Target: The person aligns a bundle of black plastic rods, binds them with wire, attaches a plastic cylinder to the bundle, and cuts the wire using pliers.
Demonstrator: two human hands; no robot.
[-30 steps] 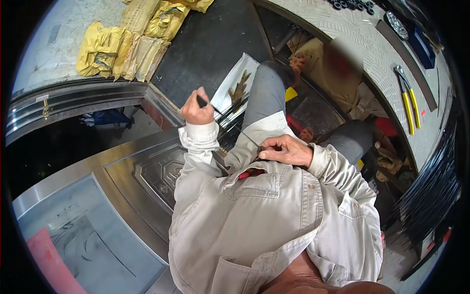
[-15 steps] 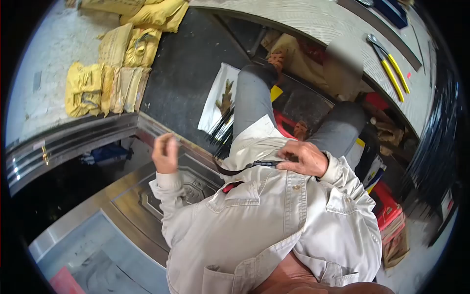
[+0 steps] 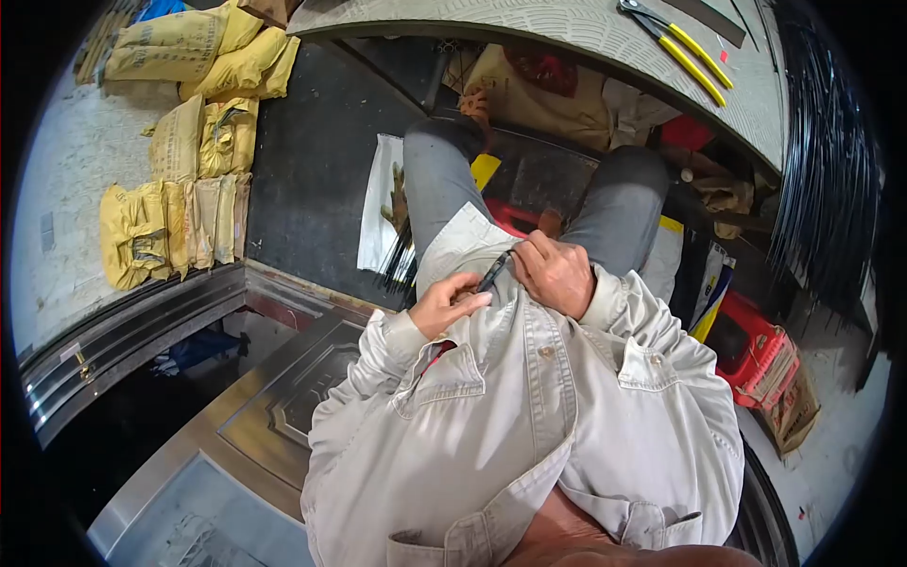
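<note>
Both hands meet at the lap, in front of the light jacket (image 3: 543, 416). My left hand (image 3: 448, 304) has its thumb and fingers closed on a small black buckle-like piece (image 3: 492, 271). Close beside it, the fingers of my right hand (image 3: 556, 272) are pinched together at the upper end of this same piece, where a thin dark strap shows. My right fingertips partly hide that end. Below the hands, the jacket front and its pocket flaps lie over the lap.
Yellow sacks (image 3: 175, 231) lie at the left. Yellow-handled pliers (image 3: 694, 61) rest on the patterned worktop (image 3: 557, 19). Thin black strips (image 3: 822, 180) hang at the right, above a red crate (image 3: 746, 350). A white bag (image 3: 383, 213) lies beside the left leg; a metal panel (image 3: 283, 416) stands lower left.
My left hand first pulled a dark strap out, let it go, and has come back right to meet my right hand at the black piece. The view has turned, shifting the surroundings.
</note>
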